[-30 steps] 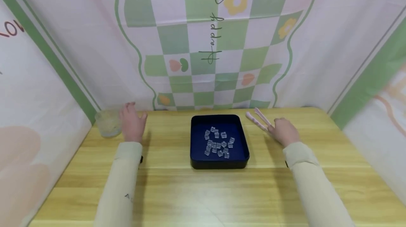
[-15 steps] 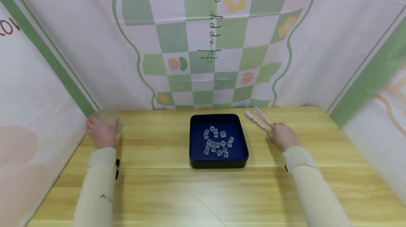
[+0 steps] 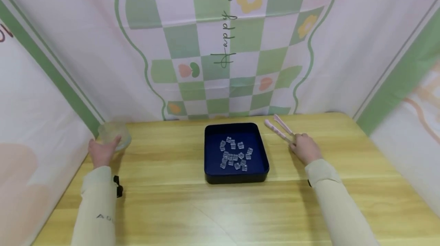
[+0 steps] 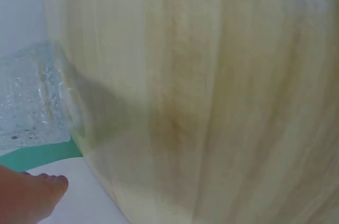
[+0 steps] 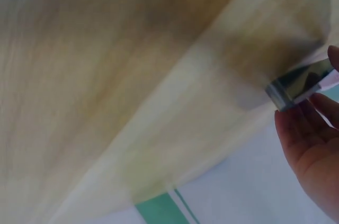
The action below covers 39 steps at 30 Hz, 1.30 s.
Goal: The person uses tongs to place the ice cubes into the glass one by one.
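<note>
A clear textured glass bowl (image 3: 115, 136) stands at the table's back left corner. At its near left side is my left hand (image 3: 102, 152), thumb stretched out in front of the bowl. In the left wrist view a fingertip (image 4: 55, 184) shows apart from the glass (image 4: 32, 97). My right hand (image 3: 305, 148) pinches a pair of tongs (image 3: 279, 129) by the joined metal end; their pink arms spread toward the back. The right wrist view shows that metal end (image 5: 299, 83) between thumb and fingers. Several clear cubes (image 3: 231, 157) lie in a dark blue square tray (image 3: 237, 178) between the hands.
The wooden table (image 3: 165, 200) ends at a fabric backdrop (image 3: 185, 41) with green checks and flowers. More printed fabric hangs at the left (image 3: 31, 123) and right (image 3: 405, 123) sides, close to the table's edges.
My left hand has moved left from the bowl's right side, across its near side, then slightly back toward me. The right hand keeps hold of the tongs in nearly the same place.
</note>
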{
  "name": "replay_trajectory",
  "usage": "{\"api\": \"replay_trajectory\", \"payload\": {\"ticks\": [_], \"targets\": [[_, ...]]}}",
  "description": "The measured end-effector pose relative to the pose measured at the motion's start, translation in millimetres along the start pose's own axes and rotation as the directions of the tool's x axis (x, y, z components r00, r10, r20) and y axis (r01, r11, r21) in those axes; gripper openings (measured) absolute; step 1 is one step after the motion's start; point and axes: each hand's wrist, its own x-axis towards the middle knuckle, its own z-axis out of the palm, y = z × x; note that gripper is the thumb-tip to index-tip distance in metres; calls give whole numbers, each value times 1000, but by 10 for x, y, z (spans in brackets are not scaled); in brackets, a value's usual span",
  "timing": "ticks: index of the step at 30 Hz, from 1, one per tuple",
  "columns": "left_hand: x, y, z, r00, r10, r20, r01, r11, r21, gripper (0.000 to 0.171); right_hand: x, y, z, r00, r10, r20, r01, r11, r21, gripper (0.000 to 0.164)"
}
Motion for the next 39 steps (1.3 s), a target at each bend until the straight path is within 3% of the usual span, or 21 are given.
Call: {"api": "replay_trajectory", "payload": {"ticks": [4,7,12,28,39], "targets": [[-2,-19,-2,999,26,22,-25,999,-19,112,20,12,37,1000,11,-29,-11,1000,-1,36],[5,-19,3,999,39,1,-39,999,-37,116,25,15,52,999,12,-47,-13,1000,-11,40],[-8,23,-1,999,34,-21,-35,998,-57,109,12,-6,36,999,21,-34,-22,1000,-8,31],[83,72,44,1000,7,15,-7,1000,5,102,-69,118,-59,996,94,-11,-92,990,109,34],[131,102,83,1000,-19,25,21,996,-85,106,-76,160,-75,999,14,-48,-11,997,77,38]]}}
